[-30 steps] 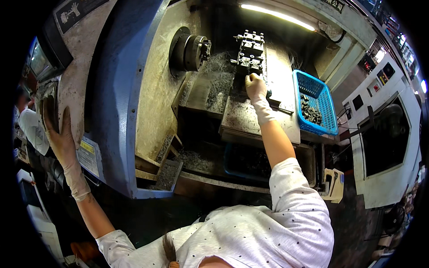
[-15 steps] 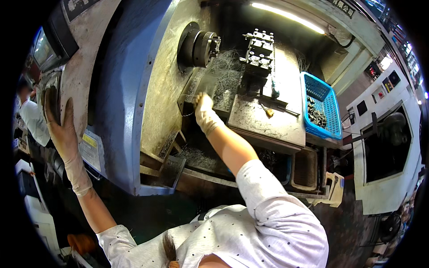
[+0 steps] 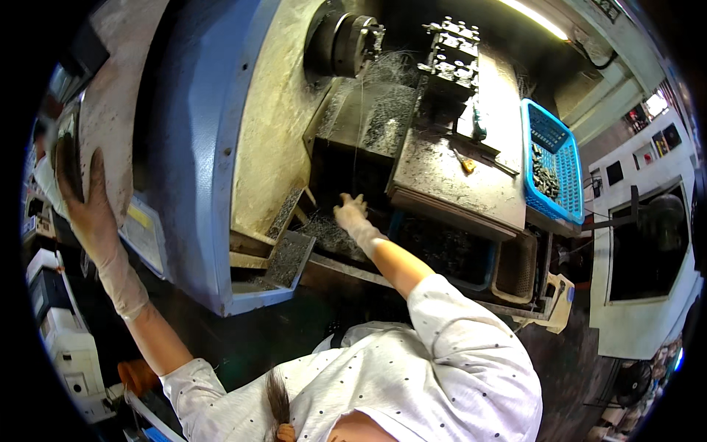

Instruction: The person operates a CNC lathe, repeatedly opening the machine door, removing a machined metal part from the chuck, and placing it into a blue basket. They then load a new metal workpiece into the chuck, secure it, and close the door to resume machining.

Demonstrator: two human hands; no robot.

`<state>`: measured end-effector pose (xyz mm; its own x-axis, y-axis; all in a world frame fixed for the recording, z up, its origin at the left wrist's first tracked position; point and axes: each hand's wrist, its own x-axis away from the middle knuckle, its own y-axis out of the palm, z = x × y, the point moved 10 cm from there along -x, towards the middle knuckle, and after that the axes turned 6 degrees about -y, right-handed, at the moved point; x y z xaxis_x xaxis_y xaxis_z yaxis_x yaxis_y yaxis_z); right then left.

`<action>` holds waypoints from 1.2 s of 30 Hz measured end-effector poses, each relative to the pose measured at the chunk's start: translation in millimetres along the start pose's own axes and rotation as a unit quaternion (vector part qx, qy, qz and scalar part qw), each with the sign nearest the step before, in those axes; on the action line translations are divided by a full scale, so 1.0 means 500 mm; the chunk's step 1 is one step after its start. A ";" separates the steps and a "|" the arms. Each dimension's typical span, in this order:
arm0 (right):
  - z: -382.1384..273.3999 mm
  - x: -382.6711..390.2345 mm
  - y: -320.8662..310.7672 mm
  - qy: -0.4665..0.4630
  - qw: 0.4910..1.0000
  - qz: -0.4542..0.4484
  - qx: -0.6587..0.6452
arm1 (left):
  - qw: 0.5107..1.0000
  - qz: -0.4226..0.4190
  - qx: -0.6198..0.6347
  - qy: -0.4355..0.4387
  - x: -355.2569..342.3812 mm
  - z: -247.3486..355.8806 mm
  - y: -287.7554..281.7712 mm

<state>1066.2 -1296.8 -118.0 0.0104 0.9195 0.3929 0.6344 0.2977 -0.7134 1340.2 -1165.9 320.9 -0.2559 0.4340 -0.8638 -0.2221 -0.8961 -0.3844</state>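
My right hand point(image 3: 352, 211), in a thin pale glove, hangs above the dark gap beneath the lathe's chuck. Its fingers are apart, and I see nothing held in them. Close above it, a thin bright strand point(image 3: 358, 140), perhaps a metal shaving, drops from near the round chuck point(image 3: 356, 46). Curly shavings point(image 3: 383, 121) cover the sloping plate below the chuck. At the far left, my gloved left hand point(image 3: 94, 217) has its fingers stretched out against the machine's pale front panel point(image 3: 121, 96). Dark stains mark those fingers, and their tips are hard to make out.
A tool block point(image 3: 451, 70) with many bolts stands on the metal slide. Beside it lie a yellow-handled tool point(image 3: 465, 163) and a dark rod point(image 3: 501, 165). A blue basket point(image 3: 574, 177) holds small metal parts. Lower down are a brown basket point(image 3: 514, 272) and a chip-filled pan point(image 3: 291, 258).
My right hand has dropped from beside the sloping plate to lower over the gap, and its closed fingers have spread. The left hand stays at the panel. The whole view has shifted slightly.
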 end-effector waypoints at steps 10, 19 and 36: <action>-0.049 0.128 -0.611 -0.162 0.829 0.359 0.398 | 1.000 0.001 0.011 -0.026 -0.004 -0.029 -0.008; -0.005 0.034 -0.790 -0.252 0.874 0.404 0.093 | 0.996 0.022 -0.044 -0.078 0.005 -0.052 -0.018; -0.336 -0.259 -0.883 -0.253 0.856 0.380 0.243 | 0.985 0.061 -0.109 -0.115 0.027 -0.130 -0.053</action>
<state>914.6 -1590.2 243.4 -0.1374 0.8522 -0.5049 0.1947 -0.4765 -0.8573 1403.8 -1142.5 298.4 -0.4799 0.3098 -0.8208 0.0250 -0.9304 -0.3657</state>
